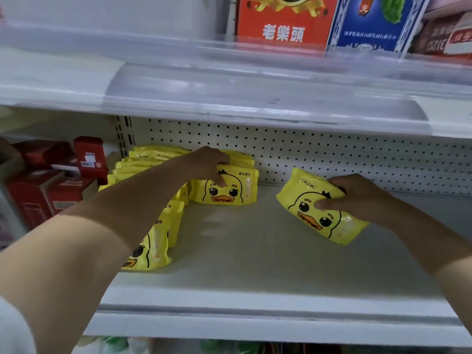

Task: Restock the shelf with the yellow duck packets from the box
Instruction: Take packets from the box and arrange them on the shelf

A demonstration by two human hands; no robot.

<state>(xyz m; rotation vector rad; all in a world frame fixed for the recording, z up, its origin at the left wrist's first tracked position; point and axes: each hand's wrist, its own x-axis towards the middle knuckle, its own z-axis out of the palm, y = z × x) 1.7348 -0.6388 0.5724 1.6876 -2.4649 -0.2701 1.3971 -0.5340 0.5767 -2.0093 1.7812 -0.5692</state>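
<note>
White shop shelf [255, 251] w/ pegboard back [332, 154]; the upper shelf's edge overhangs close above. L hand [207, 162] grips an upright duck packet [229, 192] at the back, fingers curled over its top, thumb pressed on the duck face. R hand [357, 195] clamps a 2nd duck packet [319, 213], tilted, well apart to the right: thumb on front, fingers round the back. Row of packets [153, 241] front-left, partly hidden by L forearm. Red boxes [51, 190] crowd far left. Orange carton [283, 21] & blue carton [370, 24] on the shelf above.
</note>
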